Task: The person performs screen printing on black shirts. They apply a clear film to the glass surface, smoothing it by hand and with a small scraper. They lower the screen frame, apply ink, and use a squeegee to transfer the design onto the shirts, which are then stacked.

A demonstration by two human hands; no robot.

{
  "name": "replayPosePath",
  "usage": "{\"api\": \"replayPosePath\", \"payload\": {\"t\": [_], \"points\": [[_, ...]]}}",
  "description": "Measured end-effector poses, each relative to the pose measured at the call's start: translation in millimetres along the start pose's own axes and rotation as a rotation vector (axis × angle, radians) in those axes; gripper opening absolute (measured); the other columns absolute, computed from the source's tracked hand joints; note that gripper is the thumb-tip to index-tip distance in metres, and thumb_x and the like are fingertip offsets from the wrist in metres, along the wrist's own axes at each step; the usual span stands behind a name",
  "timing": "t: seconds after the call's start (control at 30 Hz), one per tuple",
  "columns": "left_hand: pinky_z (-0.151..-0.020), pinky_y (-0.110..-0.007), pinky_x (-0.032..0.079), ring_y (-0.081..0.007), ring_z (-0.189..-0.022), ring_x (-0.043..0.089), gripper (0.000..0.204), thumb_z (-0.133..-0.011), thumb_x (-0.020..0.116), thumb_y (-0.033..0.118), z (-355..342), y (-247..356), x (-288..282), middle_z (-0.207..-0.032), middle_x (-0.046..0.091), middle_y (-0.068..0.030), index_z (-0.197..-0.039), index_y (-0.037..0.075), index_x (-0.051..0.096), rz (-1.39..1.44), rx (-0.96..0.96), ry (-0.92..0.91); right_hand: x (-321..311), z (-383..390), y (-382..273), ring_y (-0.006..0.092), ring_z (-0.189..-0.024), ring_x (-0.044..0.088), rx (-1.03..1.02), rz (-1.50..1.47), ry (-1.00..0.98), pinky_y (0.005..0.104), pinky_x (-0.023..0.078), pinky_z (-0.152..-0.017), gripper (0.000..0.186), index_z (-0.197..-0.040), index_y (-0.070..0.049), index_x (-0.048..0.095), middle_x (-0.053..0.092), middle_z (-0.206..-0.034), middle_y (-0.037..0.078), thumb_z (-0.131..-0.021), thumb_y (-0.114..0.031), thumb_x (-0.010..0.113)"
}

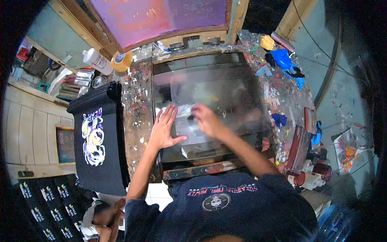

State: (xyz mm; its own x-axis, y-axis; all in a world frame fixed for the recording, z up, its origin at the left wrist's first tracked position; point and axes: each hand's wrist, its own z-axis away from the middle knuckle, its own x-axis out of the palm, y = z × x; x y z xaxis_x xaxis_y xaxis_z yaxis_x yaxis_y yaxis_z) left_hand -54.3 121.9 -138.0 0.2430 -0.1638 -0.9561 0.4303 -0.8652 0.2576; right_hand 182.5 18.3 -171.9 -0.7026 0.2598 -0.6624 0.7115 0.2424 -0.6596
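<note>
My left hand (164,129) lies flat with fingers spread on a clear plastic sheet (189,133) that rests on a dark glass-topped printing platen (225,86). My right hand (206,119) is blurred beside it, pressing on the same sheet with fingers curled; I cannot tell whether it grips anything. The sheet covers the lower left part of the platen. A raised printing screen (161,18) with a purple mesh in a wooden frame stands hinged at the far edge.
A paint-splattered table (137,105) surrounds the platen. A stack of black printed shirts (98,137) hangs at the left. A white bottle (96,60) and yellow tape roll (122,60) sit at the back left. Blue rags (284,60) lie at the right, ink jars (318,171) lower right.
</note>
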Motion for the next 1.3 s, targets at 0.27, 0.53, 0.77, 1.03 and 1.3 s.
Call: {"api": "replayPosePath", "payload": {"t": [0.27, 0.53, 0.77, 1.03, 1.3], "points": [[-0.127, -0.054, 0.015, -0.0342, -0.157, 0.025, 0.123, -0.073, 0.070, 0.078, 0.5, 4.1, -3.7, -0.165, 0.034, -0.0220, -0.159, -0.001, 0.032, 0.017, -0.015, -0.004, -18.9, 9.0, 13.1, 0.0341, -0.133, 0.059, -0.078, 0.419, 0.010, 0.0463, 0.044, -0.116, 0.040, -0.122, -0.001, 0.071, 0.065, -0.138, 0.017, -0.086, -0.008, 0.055], [-0.126, -0.055, 0.016, -0.0346, -0.156, 0.025, 0.123, -0.073, 0.071, 0.077, 10.0, -1.1, -6.2, -0.164, 0.034, -0.0230, -0.160, -0.001, 0.031, 0.007, -0.038, -0.004, -21.9, 18.3, 12.0, 0.0314, -0.131, 0.060, -0.130, 0.257, -0.124, 0.0458, 0.042, -0.118, 0.042, -0.126, -0.001, 0.069, 0.066, -0.136, 0.018, -0.086, -0.008, 0.057], [-0.127, -0.055, 0.015, -0.0340, -0.157, 0.024, 0.122, -0.075, 0.069, 0.078, 3.4, 0.5, -4.9, -0.165, 0.032, -0.0223, -0.160, 0.000, 0.030, 0.026, -0.032, -0.009, -3.2, 23.7, -3.9, 0.0313, -0.128, 0.062, -0.187, 0.213, -0.060, 0.0489, 0.041, -0.119, 0.042, -0.123, -0.002, 0.070, 0.068, -0.134, 0.017, -0.082, -0.004, 0.059], [-0.127, -0.054, 0.015, -0.0324, -0.157, 0.023, 0.123, -0.074, 0.070, 0.079, 1.3, 2.0, -4.4, -0.166, 0.032, -0.0208, -0.160, 0.000, 0.031, 0.013, -0.025, -0.013, -28.9, 13.2, 25.0, 0.0313, -0.106, 0.068, -0.213, 0.177, -0.074, 0.0435, 0.052, -0.100, 0.029, -0.109, -0.002, 0.074, 0.075, -0.111, 0.014, -0.082, 0.001, 0.063], [-0.127, -0.054, 0.016, -0.0321, -0.157, 0.024, 0.122, -0.073, 0.071, 0.077, 4.0, 2.7, -4.2, -0.167, 0.030, -0.0200, -0.160, 0.001, 0.031, 0.014, -0.018, -0.011, -40.9, -10.8, 14.3, 0.0326, -0.095, 0.066, -0.158, 0.254, -0.184, 0.0415, 0.053, -0.086, 0.021, -0.099, -0.001, 0.073, 0.068, -0.093, 0.013, -0.080, 0.002, 0.066]]}}
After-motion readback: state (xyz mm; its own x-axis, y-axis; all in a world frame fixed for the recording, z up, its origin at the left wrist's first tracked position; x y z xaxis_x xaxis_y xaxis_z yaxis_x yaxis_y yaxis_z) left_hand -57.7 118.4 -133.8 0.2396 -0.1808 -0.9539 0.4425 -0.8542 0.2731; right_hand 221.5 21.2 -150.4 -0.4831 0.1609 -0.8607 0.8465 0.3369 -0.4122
